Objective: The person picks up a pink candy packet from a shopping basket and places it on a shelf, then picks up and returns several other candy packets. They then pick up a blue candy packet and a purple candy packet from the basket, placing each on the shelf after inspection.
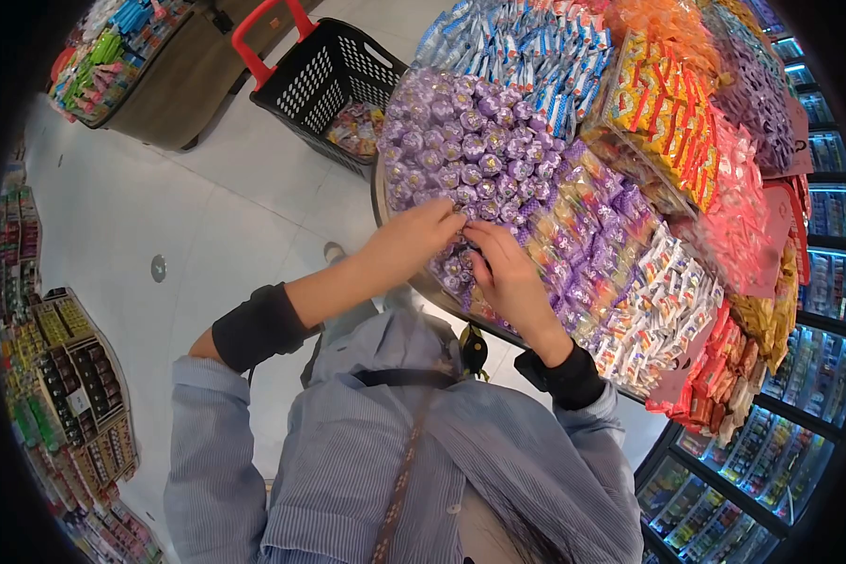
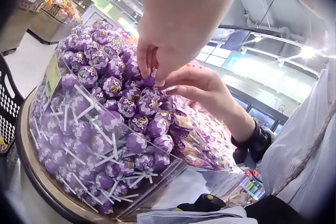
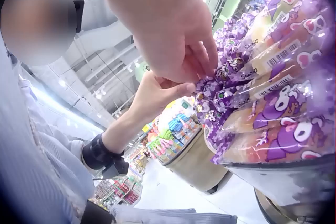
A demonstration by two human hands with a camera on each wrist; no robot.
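Purple-wrapped round lollipops [image 1: 470, 146] fill a clear-walled display bin, their white sticks [image 2: 113, 145] showing through its side. Over the heap's near edge, my left hand [image 1: 428, 230] pinches a purple-wrapped lollipop [image 2: 150, 81] between curled fingers and thumb. My right hand [image 1: 512, 277] meets it there, fingertips right beside the left thumb. In the left wrist view the right hand [image 2: 212, 92] has its forefinger stretched toward that lollipop and its thumb just below; I cannot tell whether it grips anything. In the right wrist view its fingers [image 3: 202, 58] bend down close over the lollipops.
Right of the lollipops lie purple snack packs [image 1: 597, 226], white packets [image 1: 663, 301] and yellow packs [image 1: 663, 113]. Blue-and-white packets [image 1: 526, 56] are heaped behind. A black shopping basket [image 1: 301, 85] with red handle and packets inside stands left of the round display. Shelves [image 1: 80, 395] are further left.
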